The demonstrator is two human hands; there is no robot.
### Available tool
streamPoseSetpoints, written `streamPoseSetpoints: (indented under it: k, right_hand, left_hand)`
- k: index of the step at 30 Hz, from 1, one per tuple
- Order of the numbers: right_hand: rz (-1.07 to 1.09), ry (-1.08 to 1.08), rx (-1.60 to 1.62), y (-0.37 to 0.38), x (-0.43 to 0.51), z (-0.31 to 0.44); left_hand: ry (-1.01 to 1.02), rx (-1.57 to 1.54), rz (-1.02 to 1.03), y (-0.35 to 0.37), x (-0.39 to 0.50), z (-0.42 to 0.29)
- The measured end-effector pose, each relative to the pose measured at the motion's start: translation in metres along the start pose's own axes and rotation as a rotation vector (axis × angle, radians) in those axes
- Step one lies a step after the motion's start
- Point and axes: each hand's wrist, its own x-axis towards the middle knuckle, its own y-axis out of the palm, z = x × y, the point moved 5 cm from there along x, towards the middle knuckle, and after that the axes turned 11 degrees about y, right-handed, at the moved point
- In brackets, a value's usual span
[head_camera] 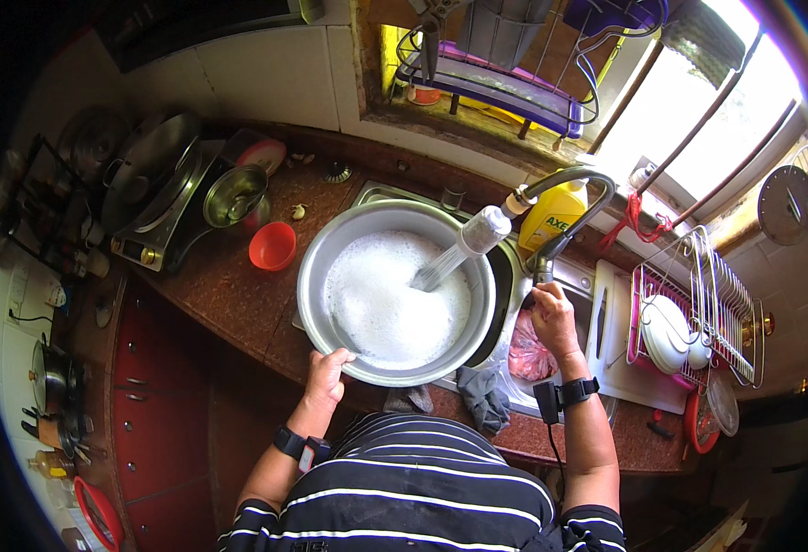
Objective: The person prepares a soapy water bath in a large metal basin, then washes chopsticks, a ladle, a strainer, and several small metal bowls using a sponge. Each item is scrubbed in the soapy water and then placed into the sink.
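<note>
A large metal basin (310,303) rests over the left side of the sink, with white foam (390,310) covering what is inside. Water streams into the foam from the spray head (484,231) of a curved tap (609,190). My left hand (329,374) grips the basin's near rim, thumb on top. At the foot of the tap, my right hand (553,317) is closed around its lever, which the fingers mostly hide. Below that hand, a clear plastic bag of what looks like raw meat (529,352) lies in the right sink bowl.
A yellow detergent bottle (552,214) stands behind the tap. Right of the sink are a white cutting board (628,366) and a wire dish rack (711,303) with white dishes. An orange bowl (273,246), a metal pot (235,196) and a cooktop (169,228) occupy the left counter. A grey cloth (481,397) hangs at the sink's front edge.
</note>
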Motion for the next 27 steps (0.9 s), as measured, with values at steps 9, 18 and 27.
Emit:
streamPoseSetpoints:
  k: [9,18,27]
  right_hand:
    - [0.0,-0.003,0.004,0.0015,0.0005,-0.0026]
    - [0.007,-0.003,-0.003,0.0015,0.0004,-0.0035]
    - [0.024,0.01,0.008,0.0009,0.0009,-0.0011]
  left_hand:
    - [-0.001,-0.035,-0.002,-0.0003,0.0025,0.0014]
    - [-0.014,-0.061,0.008,-0.003,0.0059,0.0052]
    - [-0.027,-0.019,-0.006,-0.0046,0.0035,0.0027]
